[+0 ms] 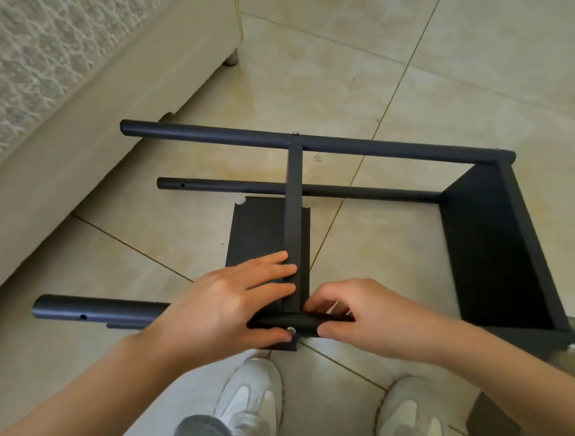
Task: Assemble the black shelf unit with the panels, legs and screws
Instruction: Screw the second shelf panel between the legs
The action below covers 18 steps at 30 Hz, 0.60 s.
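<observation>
head view: left hand flat on panel, right hand tight around leg

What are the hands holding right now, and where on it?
The right hand pinches the near leg just right of the middle panel joint. The left hand holds nothing; its straight fingers press that panel's edge.

The panels are plain matt black; the legs are the same black with a faint bluish sheen; the screw glints silver; the floor tiles are glossy beige, cloudily mottled, with gold-brown seams; the sofa is cream, its cover a white lacy crackle pattern; the shoes are white and pale grey; the trousers grey.
</observation>
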{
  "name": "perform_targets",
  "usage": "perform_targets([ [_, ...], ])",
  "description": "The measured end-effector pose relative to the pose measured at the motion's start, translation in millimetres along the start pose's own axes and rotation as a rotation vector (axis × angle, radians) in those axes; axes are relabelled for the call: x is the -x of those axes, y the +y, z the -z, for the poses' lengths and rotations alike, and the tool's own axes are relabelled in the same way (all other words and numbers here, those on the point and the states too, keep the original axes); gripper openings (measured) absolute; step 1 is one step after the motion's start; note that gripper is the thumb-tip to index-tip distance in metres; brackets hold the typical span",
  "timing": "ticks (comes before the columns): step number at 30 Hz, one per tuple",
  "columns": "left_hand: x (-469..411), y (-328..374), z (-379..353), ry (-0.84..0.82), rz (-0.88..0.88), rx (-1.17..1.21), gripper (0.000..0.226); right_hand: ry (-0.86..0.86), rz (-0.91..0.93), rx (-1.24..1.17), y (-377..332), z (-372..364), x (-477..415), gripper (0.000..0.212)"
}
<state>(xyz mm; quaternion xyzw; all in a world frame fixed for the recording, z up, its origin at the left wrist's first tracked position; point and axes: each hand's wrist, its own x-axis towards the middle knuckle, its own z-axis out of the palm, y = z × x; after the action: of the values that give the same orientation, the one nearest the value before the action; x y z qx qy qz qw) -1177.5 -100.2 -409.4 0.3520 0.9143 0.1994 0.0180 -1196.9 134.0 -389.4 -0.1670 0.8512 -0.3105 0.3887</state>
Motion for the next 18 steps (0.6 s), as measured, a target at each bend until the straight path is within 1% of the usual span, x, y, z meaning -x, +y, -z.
perform_targets([
  [2,6.8,7.1,2.0,0.022,0.049,0.029,0.045,0.061,0.002,0.065,-2.7,-4.3,7.9,0.024],
  [4,14.9,14.2,3.6,0.037,0.095,0.057,0.028,0.116,0.007,0.137,-5.9,-7.8,13.1,0.025],
  [5,18.7,17.3,4.4,0.045,0.116,0.070,0.025,0.144,0.013,0.174,-7.8,-9.4,15.2,0.026],
  [8,29.5,26.5,7.7,0.117,0.204,0.133,0.025,0.203,0.024,0.273,-13.1,-12.7,21.2,0.028],
  [10,37.1,34.0,10.2,0.227,0.297,0.222,0.024,0.231,0.033,0.335,-15.8,-14.4,23.5,0.028],
  [11,40.1,40.1,12.5,0.287,0.384,0.284,0.023,0.241,0.036,0.361,-17.1,-15.6,24.6,0.028],
  [13,44.1,53.9,17.2,0.361,0.645,0.415,0.018,0.258,0.041,0.395,-20.1,-18.4,27.4,0.027],
  [15,45.2,64.8,20.6,0.293,0.966,0.611,0.003,0.269,0.045,0.409,-24.0,-20.0,29.7,0.025],
  [17,48.1,64.8,17.4,0.213,1.249,0.949,0.013,0.277,0.039,0.412,-26.9,-19.7,31.6,0.023],
  [18,51.1,62.8,14.6,0.216,1.339,1.141,0.017,0.279,0.030,0.410,-27.8,-19.7,32.6,0.022],
])
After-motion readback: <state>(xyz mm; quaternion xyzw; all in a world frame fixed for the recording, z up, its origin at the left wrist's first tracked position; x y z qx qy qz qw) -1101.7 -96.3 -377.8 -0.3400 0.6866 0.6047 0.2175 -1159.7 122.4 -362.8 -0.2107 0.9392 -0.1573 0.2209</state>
